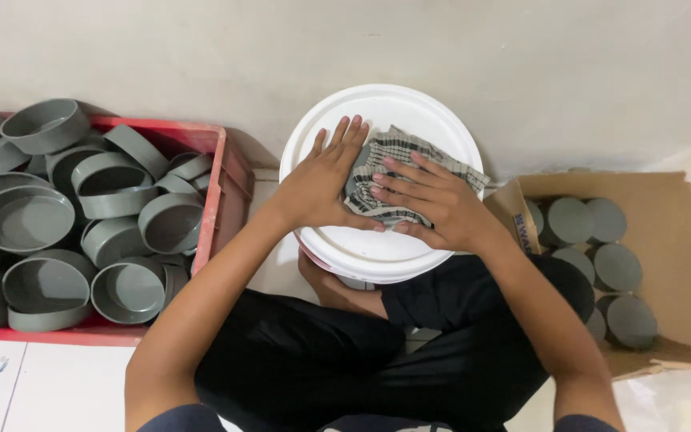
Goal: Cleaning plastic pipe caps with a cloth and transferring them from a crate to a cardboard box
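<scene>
A white round bucket lid [393,112] sits in front of my crossed legs, on top of a bucket. A grey checked cloth [397,152] lies on the lid. My left hand [321,180] rests flat on the lid, fingers spread, touching the cloth's left edge. My right hand [433,200] lies flat on the cloth, pressing it down. Neither hand grips anything.
A red crate [221,172] at the left is heaped with several grey round caps [29,220]. A brown cardboard box [681,232] at the right holds several more grey caps [613,268], closed side up. A pale wall runs behind, white floor below.
</scene>
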